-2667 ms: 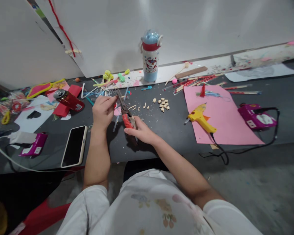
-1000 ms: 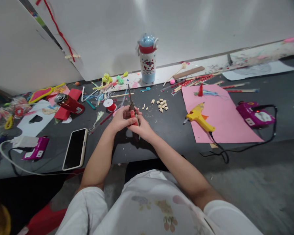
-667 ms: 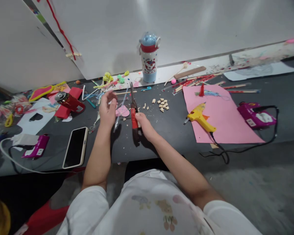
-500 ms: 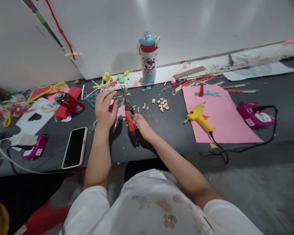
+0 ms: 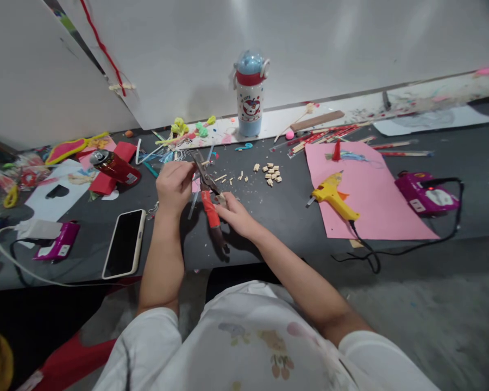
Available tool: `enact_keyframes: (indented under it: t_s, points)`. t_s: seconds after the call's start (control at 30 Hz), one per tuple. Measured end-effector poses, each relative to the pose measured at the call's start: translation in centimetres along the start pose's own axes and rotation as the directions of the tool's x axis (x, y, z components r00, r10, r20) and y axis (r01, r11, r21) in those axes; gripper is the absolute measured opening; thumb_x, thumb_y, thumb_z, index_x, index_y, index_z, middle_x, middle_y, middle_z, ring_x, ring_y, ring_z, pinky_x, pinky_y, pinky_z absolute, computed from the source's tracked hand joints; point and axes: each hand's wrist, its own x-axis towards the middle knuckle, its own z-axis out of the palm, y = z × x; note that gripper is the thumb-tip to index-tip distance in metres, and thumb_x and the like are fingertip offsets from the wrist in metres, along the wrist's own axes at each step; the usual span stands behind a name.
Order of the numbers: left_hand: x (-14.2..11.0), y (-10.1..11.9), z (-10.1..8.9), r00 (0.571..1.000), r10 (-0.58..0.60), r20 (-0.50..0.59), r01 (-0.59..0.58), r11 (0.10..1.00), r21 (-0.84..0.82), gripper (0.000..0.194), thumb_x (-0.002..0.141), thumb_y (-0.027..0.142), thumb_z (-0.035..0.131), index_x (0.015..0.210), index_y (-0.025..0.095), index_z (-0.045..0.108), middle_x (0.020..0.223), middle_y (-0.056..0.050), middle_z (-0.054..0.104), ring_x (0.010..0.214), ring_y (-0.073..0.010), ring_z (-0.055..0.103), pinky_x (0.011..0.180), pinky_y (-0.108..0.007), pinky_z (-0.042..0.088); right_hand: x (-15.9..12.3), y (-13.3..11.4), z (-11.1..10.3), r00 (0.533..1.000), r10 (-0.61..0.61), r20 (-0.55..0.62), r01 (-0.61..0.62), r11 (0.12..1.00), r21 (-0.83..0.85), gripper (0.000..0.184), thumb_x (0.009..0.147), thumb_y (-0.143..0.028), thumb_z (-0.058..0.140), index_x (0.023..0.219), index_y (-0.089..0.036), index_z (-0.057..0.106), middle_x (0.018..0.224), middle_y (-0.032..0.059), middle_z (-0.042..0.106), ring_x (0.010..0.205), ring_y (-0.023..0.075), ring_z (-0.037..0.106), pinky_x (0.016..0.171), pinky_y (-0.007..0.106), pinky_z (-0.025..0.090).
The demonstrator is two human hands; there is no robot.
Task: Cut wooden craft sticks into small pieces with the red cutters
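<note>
A pair of dark metal pliers [image 5: 210,209] with red-wrapped handles slants over the table, its jaws toward the back left. My right hand [image 5: 237,215] is closed around the handle side, with a pale bit at its fingertips. Beside the jaw tips, my left hand [image 5: 174,183] has its fingers bent together in a pinch; what lies in them is hidden. Short wooden pieces [image 5: 272,172] lie in a small pile right of the pliers, among thin splinters and crumbs.
A bottle [image 5: 250,98] stands at the back. On the right, a yellow glue gun [image 5: 334,198] rests on pink paper [image 5: 375,212], its cord reaching a purple power block [image 5: 426,193]. To the left are a phone [image 5: 124,244], a red can [image 5: 116,167] and craft scraps.
My left hand's fingers have drawn in from spread to pinched near the jaws. The pliers have shifted slightly left and toward me, and the right hand's grip has changed a little.
</note>
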Motion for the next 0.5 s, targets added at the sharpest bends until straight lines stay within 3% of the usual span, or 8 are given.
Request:
enact_keyframes:
  t_s: [0.27,0.5]
  points:
    - [-0.01,0.0,-0.23,0.999,0.019,0.03,-0.016,0.996,-0.086,0.02,0.089,0.027,0.049,0.092,0.021,0.068,0.083,-0.007,0.067,0.081,-0.0184,0.06,0.074,-0.032,0.045,-0.01,0.15,0.01,1.0,-0.01,0.0,0.01,1.0,0.004,0.04,0.08,-0.054,0.053,0.1,-0.02,0.045,0.082,-0.002,0.05,0.079,0.0145,0.049,0.075,0.029,0.039]
    - [-0.08,0.01,-0.33,0.998,0.001,0.061,0.003,0.998,-0.058,0.021,0.09,0.027,0.049,0.096,0.021,0.068,0.086,-0.005,0.067,0.082,-0.016,0.059,0.076,-0.03,0.045,0.07,-0.03,0.09,1.0,0.016,-0.006,-0.016,0.999,0.028,0.033,0.082,-0.046,0.052,0.101,-0.02,0.046,0.089,-0.0002,0.055,0.086,0.0154,0.053,0.082,0.031,0.041]
